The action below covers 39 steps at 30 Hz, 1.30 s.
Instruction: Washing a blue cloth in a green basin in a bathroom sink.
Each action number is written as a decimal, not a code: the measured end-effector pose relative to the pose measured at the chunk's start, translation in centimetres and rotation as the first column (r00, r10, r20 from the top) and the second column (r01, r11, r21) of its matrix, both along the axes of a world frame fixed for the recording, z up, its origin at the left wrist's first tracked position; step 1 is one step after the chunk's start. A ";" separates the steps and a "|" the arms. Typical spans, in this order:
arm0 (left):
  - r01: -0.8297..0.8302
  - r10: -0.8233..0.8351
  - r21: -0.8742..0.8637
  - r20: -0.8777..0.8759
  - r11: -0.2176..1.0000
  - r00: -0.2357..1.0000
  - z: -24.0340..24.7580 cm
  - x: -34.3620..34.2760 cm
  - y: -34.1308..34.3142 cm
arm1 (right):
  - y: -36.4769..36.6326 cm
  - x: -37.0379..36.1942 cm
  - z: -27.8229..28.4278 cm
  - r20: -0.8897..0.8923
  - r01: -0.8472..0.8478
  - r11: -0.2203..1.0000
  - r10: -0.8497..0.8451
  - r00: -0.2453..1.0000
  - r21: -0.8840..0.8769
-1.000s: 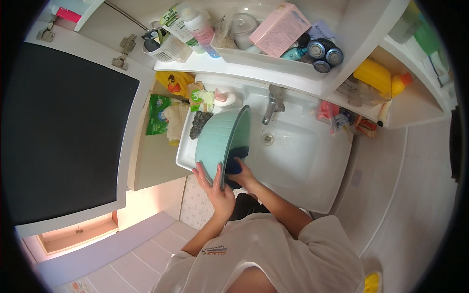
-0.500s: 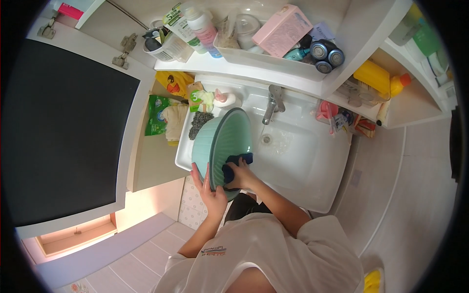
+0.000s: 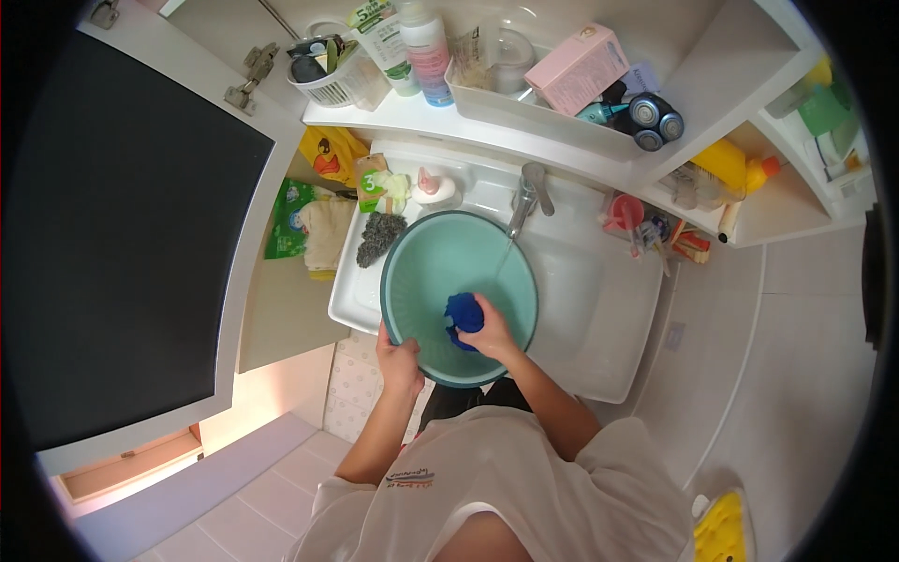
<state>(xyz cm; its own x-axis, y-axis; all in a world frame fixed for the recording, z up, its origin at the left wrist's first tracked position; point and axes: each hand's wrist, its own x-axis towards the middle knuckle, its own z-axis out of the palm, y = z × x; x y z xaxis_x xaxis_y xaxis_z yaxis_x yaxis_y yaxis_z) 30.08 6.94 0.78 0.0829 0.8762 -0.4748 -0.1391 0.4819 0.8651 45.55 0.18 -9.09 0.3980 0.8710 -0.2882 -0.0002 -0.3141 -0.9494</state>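
A round teal plastic basin [image 3: 429, 272] sits over the left part of the white sink [image 3: 599, 318], its mouth facing up. My left hand [image 3: 400, 363] is closed on the basin's near-left rim, thumb over the edge. Inside the basin, my right hand [image 3: 489, 330] grips a bunched dark blue cloth [image 3: 464, 313] close to the bottom. A thin stream of water runs from the chrome faucet [image 3: 526, 201] into the basin's right side.
A dark wire scrubber [image 3: 379, 238] and a white pump bottle [image 3: 436, 191] stand left of the faucet. Above hangs a shelf with a pink box [image 3: 578, 70] and a shaver [image 3: 654, 120]. An open mirrored cabinet door [image 3: 131, 244] fills the left side.
The basin has tipped from its side to level and moved under the faucet. Water now flows into it. My right hand has moved slightly right with the cloth.
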 end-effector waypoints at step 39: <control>0.089 0.032 -0.425 0.270 0.901 0.962 -12.7 1.7 4.4 | 11.3 18.9 7.9 0.902 0.208 0.920 0.244 0.356 -0.331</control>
